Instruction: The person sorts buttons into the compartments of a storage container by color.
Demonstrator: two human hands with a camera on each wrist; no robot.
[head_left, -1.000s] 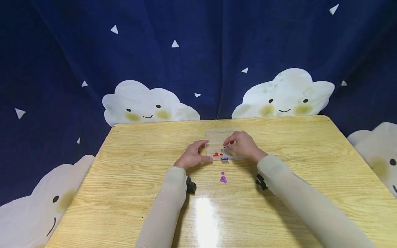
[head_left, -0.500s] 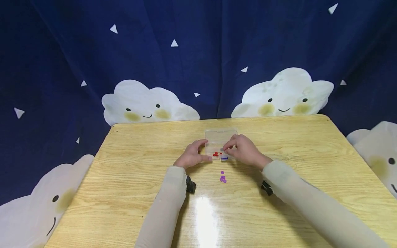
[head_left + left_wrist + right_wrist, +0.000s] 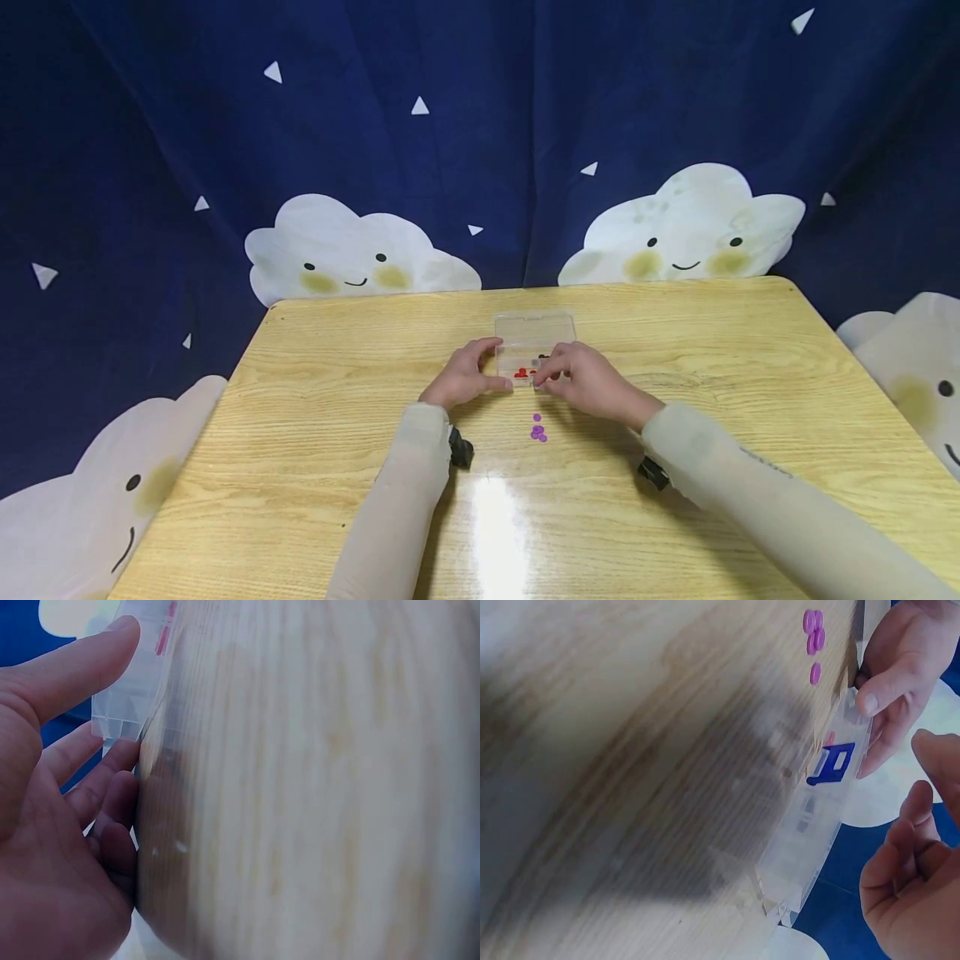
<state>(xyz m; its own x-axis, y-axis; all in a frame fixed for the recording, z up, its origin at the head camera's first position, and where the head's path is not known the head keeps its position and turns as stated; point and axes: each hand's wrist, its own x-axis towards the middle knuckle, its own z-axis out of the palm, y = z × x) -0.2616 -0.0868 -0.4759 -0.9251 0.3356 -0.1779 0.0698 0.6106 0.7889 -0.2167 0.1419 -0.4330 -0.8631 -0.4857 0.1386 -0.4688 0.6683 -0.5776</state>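
A clear plastic box (image 3: 513, 357) stands on the table with its lid (image 3: 534, 328) laid back. Thumb at the near corner and fingers at the back, my left hand (image 3: 462, 377) holds its left end. My right hand (image 3: 592, 383) is over the right front of the box, fingertips near the front wall; in the right wrist view a gap shows between thumb and fingers, with nothing seen in it. Small red pieces (image 3: 521, 373) lie inside, with dark pieces (image 3: 543, 357) behind them. A blue clasp (image 3: 841, 761) shows on the front, mostly covered by the hand in the head view.
Several small purple discs (image 3: 538, 432) lie on the wooden table (image 3: 300, 433) in front of the box. A dark blue curtain (image 3: 390, 150) with clouds hangs behind the table. Black wrist cameras are worn below both hands.
My right hand has moved from above the right rear compartment toward the box's front wall, covering the blue clasp. The left hand has stayed at the box's left end.
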